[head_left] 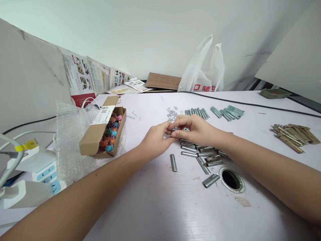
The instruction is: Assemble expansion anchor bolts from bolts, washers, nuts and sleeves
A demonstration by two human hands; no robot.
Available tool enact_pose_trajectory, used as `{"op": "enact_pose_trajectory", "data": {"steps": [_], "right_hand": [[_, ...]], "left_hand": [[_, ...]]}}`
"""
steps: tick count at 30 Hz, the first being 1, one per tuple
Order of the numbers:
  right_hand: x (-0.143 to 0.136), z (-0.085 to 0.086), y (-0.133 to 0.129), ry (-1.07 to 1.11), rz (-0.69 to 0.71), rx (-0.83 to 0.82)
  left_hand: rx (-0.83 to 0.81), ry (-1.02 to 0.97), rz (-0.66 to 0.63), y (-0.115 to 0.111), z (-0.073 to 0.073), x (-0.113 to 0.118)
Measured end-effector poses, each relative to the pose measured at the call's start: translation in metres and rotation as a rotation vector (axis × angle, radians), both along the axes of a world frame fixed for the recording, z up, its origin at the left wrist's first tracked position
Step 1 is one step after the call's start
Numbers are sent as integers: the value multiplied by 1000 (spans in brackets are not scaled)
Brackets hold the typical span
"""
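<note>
Cardboard box of coloured caps (pixel 104 134), bubble wrap (pixel 69 140), plastic bag (pixel 204 72), power strip (pixel 41 165)

I see the scene lit brightly and evenly, with soft light from above and no harsh glare. Shadows on the white surface (pixel 155 207) stay faint and short, just under my forearms and beside the metal sleeves (pixel 198 155). The wide lens bends the picture's edges, tilting the wall and stretching my arms. The centre is sharp; the power strips (pixel 32 174) near the left edge look slightly soft.
</note>
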State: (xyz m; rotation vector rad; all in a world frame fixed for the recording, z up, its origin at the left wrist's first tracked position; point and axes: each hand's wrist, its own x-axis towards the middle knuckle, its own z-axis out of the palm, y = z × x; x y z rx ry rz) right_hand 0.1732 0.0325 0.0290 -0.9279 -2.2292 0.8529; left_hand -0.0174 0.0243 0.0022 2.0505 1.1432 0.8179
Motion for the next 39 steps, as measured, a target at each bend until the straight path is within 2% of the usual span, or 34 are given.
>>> {"op": "enact_pose_trajectory", "data": {"steps": [2, 4, 8, 11, 15, 18, 22, 24, 28, 34, 39], "right_hand": [[0, -1, 1, 28, 30, -34], [1, -1, 1, -19, -7, -15], [2, 2, 0, -181, -146, 154], [5, 9, -2, -186, -81, 233], [9, 18, -5, -191, -19, 201], [8, 18, -5, -239, -47, 202], [5, 11, -5, -322, -126, 386], [5, 10, -6, -323, -115, 425], [7, 16, -10, -311, -3, 391], [6, 25, -12, -320, -106, 333], [7, 25, -13, -358, -22, 324]], "left_hand": [[6, 5, 4, 0, 0, 0], [-1, 13, 1, 1, -1, 0], [-30, 37, 0, 2, -1, -1], [-33, 54, 14, 2, -1, -2], [-27, 33, 2, 2, -3, -2], [-35, 19, -3, 1, -4, -2], [-37, 22, -5, 1, -2, -1], [-47, 36, 5, 1, -1, -1], [-54, 36, 12, 0, 0, -1], [-62, 9, -10, -1, 0, 0], [-77, 17, -30, -1, 1, -1]]}}
